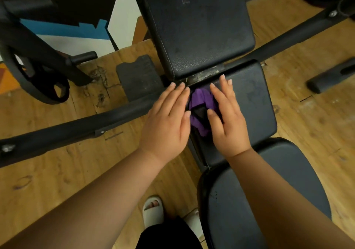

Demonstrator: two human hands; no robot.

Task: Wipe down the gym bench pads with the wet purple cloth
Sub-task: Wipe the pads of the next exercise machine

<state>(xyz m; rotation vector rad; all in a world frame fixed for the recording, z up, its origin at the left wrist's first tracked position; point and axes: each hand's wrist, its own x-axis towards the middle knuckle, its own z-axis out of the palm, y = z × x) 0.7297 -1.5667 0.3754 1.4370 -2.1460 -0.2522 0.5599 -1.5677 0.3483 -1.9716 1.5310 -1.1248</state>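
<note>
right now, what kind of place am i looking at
Probably a gym or home workout room: a black padded bench, a weight plate by a dark frame on the left, and a steel bar of exercise equipment crossing the wooden floor.
</note>
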